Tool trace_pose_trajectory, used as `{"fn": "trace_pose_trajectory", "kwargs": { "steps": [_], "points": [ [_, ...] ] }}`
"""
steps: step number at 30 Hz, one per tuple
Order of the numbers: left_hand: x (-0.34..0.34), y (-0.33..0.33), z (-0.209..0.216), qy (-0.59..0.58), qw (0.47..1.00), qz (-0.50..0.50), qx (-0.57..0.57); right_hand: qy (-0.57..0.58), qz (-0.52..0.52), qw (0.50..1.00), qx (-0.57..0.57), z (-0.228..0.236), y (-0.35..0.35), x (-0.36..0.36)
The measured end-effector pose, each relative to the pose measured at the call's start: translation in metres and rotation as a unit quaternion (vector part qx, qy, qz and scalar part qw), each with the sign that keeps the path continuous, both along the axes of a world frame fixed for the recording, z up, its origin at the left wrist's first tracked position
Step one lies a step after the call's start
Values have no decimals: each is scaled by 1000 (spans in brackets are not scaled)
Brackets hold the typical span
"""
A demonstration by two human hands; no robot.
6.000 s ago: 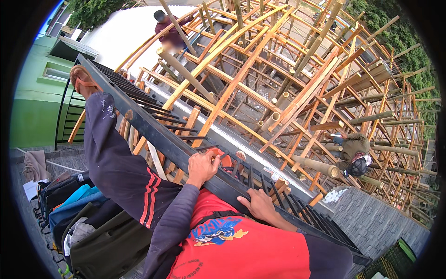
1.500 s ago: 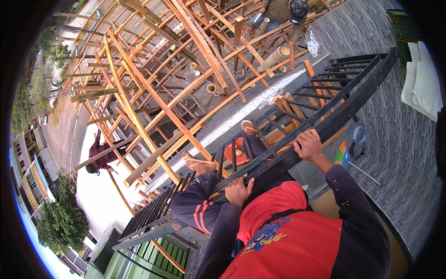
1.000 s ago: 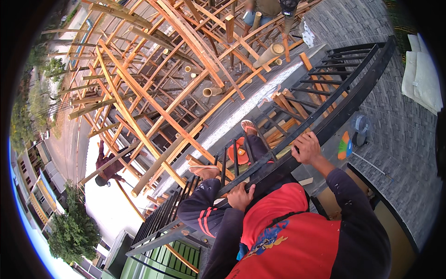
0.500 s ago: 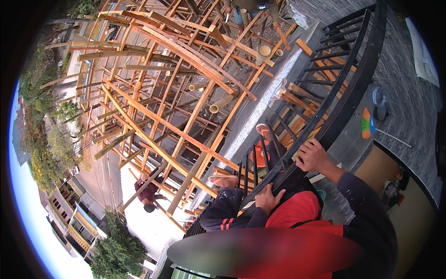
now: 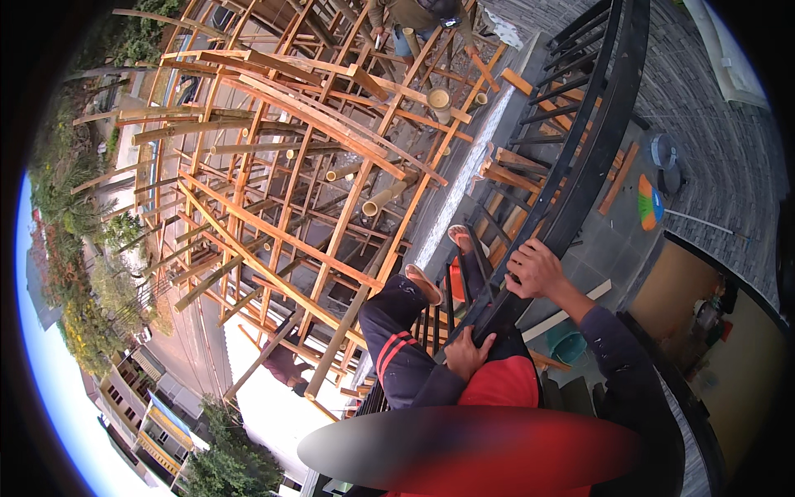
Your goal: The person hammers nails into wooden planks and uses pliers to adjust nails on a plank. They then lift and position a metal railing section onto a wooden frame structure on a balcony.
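Note:
A black metal railing [image 5: 571,186] curves from the upper right down to my lap. My right hand [image 5: 534,272] is closed over its top rail, fingers bent over the edge. Lower down, my left hand [image 5: 466,356] grips the same rail, its thumb stretched along the top. My left leg [image 5: 389,335], in dark trousers with red stripes, is bent on the scaffold side of the railing. One sandal [image 5: 424,286] shows beside the bars, and another sandal [image 5: 460,238] is farther out. Neither hand holds anything else.
Scaffolding of timber and bamboo [image 5: 319,199] fills the left side, high above the ground. A co-worker [image 5: 422,16] stands on it at the top; another person [image 5: 286,369] is at lower left. Behind the railing are a teal bucket [image 5: 567,346], a loose board [image 5: 619,178] and a colourful broom [image 5: 649,203].
My body and view have shifted, bringing the bucket and more floor into sight. My left leg and its sandal have moved up and outward. Both hands stay on the railing.

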State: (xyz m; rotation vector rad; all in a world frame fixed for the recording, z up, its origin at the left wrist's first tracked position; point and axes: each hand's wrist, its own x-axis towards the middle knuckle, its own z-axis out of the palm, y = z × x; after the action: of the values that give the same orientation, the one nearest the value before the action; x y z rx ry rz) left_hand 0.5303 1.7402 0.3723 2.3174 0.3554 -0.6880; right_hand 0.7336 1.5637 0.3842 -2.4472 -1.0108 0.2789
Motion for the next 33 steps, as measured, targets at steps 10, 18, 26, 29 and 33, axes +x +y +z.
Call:
{"fn": "trace_pose_trajectory", "kwargs": {
  "steps": [10,18,26,29,33],
  "points": [
    [8,7,-4,28,999,-21,-10,-75,-280,953,-89,2,17,-25],
    [10,7,-23,-23,998,-59,-21,-4,-663,746,-67,-19,86,-93],
    [17,11,-45,7,996,-81,-37,79,-764,640,-11,-14,94,-90],
    [16,16,-51,-32,994,-81,-60,114,-760,639,-2,-16,103,-90],
    [21,33,-78,-5,991,-116,-72,143,-728,670,24,-23,106,-84]
  ]
}}
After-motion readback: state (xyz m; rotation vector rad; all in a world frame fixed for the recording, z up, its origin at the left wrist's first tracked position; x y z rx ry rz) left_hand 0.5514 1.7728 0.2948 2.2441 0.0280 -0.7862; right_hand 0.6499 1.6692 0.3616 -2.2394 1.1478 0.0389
